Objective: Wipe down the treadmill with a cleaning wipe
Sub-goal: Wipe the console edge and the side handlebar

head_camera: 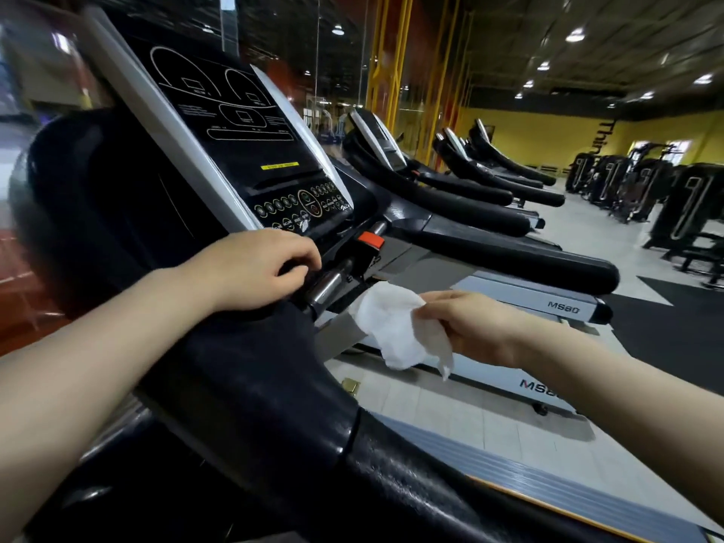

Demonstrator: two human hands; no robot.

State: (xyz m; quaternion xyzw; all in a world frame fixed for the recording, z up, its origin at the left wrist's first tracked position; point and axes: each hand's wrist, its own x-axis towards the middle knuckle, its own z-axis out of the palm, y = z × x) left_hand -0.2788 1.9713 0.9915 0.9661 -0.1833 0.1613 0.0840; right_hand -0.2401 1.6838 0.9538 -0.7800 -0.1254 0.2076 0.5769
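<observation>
White wipe (395,327) beside treadmill (250,386) edge

left hand (258,268) rests on treadmill (235,366) bar | right hand (470,327) pinches white wipe (395,327)

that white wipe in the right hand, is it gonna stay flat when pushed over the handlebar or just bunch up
The wipe looks thin and floppy: it hangs crumpled from the right hand, a corner drooping. It will probably bunch unless pressed flat. It seems very light and should drape around the rounded handlebar easily.
</observation>
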